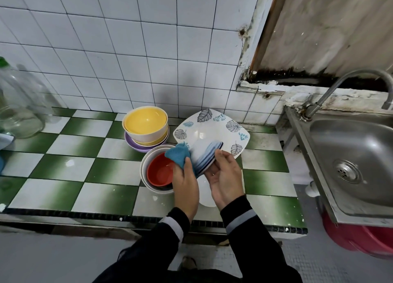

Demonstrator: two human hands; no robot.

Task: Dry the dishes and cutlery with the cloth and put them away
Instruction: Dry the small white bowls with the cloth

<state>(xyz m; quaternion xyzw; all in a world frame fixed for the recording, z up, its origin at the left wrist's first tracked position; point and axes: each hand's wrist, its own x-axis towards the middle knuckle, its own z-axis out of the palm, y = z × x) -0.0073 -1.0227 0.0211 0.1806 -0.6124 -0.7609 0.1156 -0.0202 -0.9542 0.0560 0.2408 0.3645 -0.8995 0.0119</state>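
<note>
My right hand [227, 176] holds a white bowl with blue stripes [205, 157] tilted on its side above the counter. My left hand [185, 180] grips a blue cloth [178, 155] and presses it against the bowl's outside. Under my left hand sits a red bowl [159, 172] nested in a white bowl [146, 161]. Behind them a yellow bowl [145, 121] is stacked on other bowls and a purple dish [131, 143]. A square plate with leaf prints [212, 127] lies behind the striped bowl. A white dish [205, 195] shows partly below my hands.
The green and white checked counter [85, 155] runs left, with a clear plastic bottle [19, 104] at its far left. A steel sink [350, 159] with a tap [348, 85] stands to the right. A red tub [361, 238] sits under the sink.
</note>
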